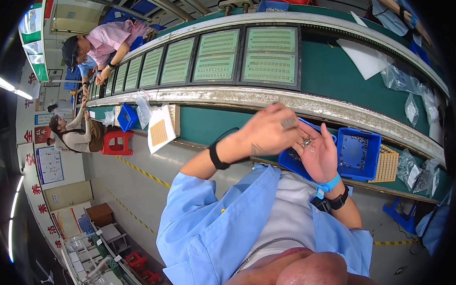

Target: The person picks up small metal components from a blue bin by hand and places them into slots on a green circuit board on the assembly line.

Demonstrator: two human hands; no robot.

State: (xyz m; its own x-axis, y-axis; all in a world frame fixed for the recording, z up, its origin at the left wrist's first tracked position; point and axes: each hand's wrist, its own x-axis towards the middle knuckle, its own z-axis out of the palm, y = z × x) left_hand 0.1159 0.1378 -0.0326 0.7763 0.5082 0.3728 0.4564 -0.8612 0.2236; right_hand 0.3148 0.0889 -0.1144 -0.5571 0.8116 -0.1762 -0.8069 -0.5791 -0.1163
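My right hand is turned palm up with a small heap of shiny metal parts on it. My left hand is curled beside that palm, its back toward me; its fingertips and anything between them are hidden. Under my hands a blue bin shows only in part. Right of it stands another blue bin, holding many small metal pieces. Beyond my hands, a green circuit-board panel lies in a black tray on the conveyor line, the nearest of several in a row.
A metal rail separates me from the panels. Beside the right bin lie a tan perforated board and clear plastic bags. White foam with a tan board sits to the left. Co-workers are along the line at far left.
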